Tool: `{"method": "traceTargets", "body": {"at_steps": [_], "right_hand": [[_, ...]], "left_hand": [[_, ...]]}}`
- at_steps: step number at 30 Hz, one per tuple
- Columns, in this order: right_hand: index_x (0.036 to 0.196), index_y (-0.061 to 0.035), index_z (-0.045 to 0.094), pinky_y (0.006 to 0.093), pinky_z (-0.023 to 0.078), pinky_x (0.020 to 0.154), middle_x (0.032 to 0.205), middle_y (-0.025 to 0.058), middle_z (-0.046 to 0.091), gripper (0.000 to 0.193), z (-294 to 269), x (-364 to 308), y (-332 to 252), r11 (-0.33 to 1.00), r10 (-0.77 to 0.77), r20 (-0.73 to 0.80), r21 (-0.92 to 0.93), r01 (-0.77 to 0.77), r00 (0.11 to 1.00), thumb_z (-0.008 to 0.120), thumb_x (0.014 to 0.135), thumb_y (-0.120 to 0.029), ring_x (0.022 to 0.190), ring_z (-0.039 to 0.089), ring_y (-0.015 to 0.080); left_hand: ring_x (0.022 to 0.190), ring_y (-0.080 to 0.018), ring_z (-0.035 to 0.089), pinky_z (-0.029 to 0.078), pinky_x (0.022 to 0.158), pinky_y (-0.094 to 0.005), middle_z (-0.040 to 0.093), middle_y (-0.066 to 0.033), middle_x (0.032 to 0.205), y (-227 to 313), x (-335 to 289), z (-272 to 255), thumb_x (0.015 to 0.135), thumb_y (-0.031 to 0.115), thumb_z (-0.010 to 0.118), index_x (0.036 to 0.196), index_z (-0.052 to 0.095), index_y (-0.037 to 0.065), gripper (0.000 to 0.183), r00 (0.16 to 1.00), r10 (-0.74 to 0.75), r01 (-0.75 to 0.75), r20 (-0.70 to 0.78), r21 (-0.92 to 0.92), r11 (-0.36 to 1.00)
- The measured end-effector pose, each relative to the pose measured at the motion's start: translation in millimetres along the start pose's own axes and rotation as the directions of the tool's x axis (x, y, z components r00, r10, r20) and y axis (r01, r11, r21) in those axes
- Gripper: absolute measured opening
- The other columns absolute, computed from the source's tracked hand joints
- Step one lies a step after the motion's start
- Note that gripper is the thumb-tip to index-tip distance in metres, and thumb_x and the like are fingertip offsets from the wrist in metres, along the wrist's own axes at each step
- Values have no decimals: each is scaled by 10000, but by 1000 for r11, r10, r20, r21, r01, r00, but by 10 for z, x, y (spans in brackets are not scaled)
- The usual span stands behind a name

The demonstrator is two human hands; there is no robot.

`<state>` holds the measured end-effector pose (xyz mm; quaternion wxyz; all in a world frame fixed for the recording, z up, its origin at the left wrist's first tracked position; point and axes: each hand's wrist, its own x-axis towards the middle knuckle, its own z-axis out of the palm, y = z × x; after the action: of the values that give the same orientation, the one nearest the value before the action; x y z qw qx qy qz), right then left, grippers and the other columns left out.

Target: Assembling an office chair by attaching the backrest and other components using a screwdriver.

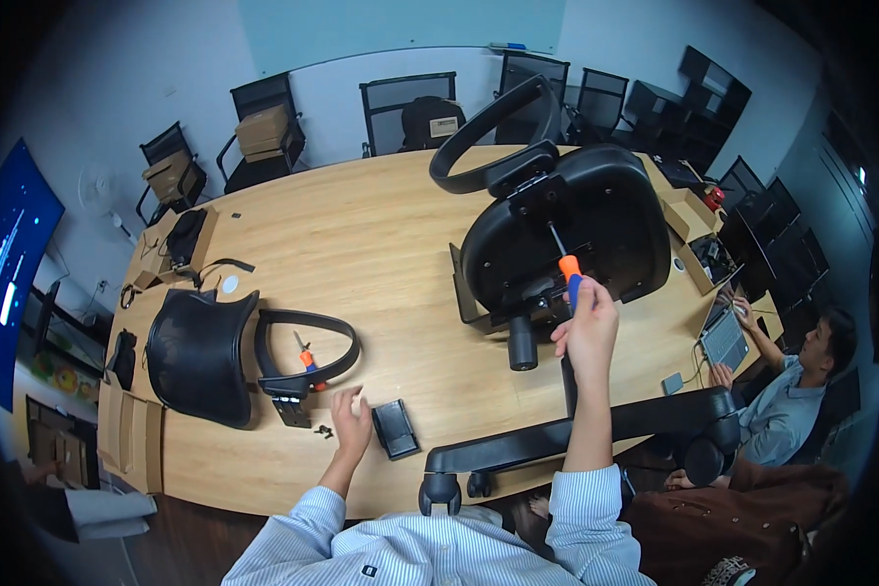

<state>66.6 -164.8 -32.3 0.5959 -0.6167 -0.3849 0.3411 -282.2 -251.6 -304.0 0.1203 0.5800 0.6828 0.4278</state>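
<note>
My right hand [590,327] grips a screwdriver [569,266] by its orange and blue handle. The blade points at the underside of a black office chair seat [615,210] lying tipped on the table, close to where a looped armrest [488,137] joins it. Below hang the chair's cylinder [523,344] and its base with casters [645,417]. Over the table's near edge, my left hand [353,422] has its fingers loosely apart, with nothing visible in them. It is between a few small dark screws [323,431] and a black tray [395,430].
Left of my left hand lie another looped armrest [337,363], a second screwdriver [307,359] and a black backrest [200,356]. Open cardboard boxes [132,439] stand at the table's left edge. At the right, a person [786,391] uses a laptop [724,339].
</note>
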Motion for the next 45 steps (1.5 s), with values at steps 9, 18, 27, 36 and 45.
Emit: {"method": "traceTargets", "body": {"at_steps": [9, 18, 27, 36, 45], "right_hand": [[1179, 96, 597, 467, 535, 795, 1029, 305, 664, 368, 153, -27, 67, 825, -336, -40, -494, 274, 941, 525, 1001, -218, 906, 664, 438], [1185, 30, 601, 459, 552, 730, 1098, 227, 571, 287, -20, 16, 52, 543, -530, 217, -656, 524, 820, 610, 913, -59, 881, 656, 406], [1369, 32, 388, 446, 500, 896, 1174, 291, 557, 635, 89, -145, 92, 750, -483, -64, -544, 376, 873, 691, 914, -291, 1062, 602, 418], [1182, 11, 601, 407, 519, 742, 1052, 212, 579, 279, -5, -137, 10, 748, -544, -53, -484, 455, 838, 606, 906, -30, 898, 635, 345], [1343, 2, 428, 428, 501, 823, 1124, 198, 543, 505, 2, -58, 131, 589, -702, -37, -591, 551, 711, 666, 910, -104, 971, 619, 347]], "left_hand": [[930, -186, 683, 527, 860, -295, 703, -136, 1032, 2740, 2045, 777, 985, 423, 588, 1162, 635, -50, 507, 717, 176, 510, 674, -680, 527], [785, -165, 702, 564, 741, -294, 732, -100, 913, 3503, 2072, 1271, 869, 294, 753, 965, 706, 15, 298, 519, 111, 706, 848, -498, 504], [964, -304, 707, 549, 948, -396, 707, -189, 1036, 3437, 2095, 1335, 967, 115, 567, 1090, 632, -69, 231, 433, 190, 849, 881, -469, 244], [1069, -323, 672, 522, 1020, -430, 651, -213, 1156, 3425, 2096, 1361, 970, 86, 557, 1160, 573, -75, 249, 414, 329, 875, 849, -471, 116], [956, -306, 703, 603, 886, -399, 669, -224, 1052, 3440, 2173, 1556, 933, 9, 607, 1087, 598, -107, 193, 504, 148, 853, 851, -517, 66]]}}
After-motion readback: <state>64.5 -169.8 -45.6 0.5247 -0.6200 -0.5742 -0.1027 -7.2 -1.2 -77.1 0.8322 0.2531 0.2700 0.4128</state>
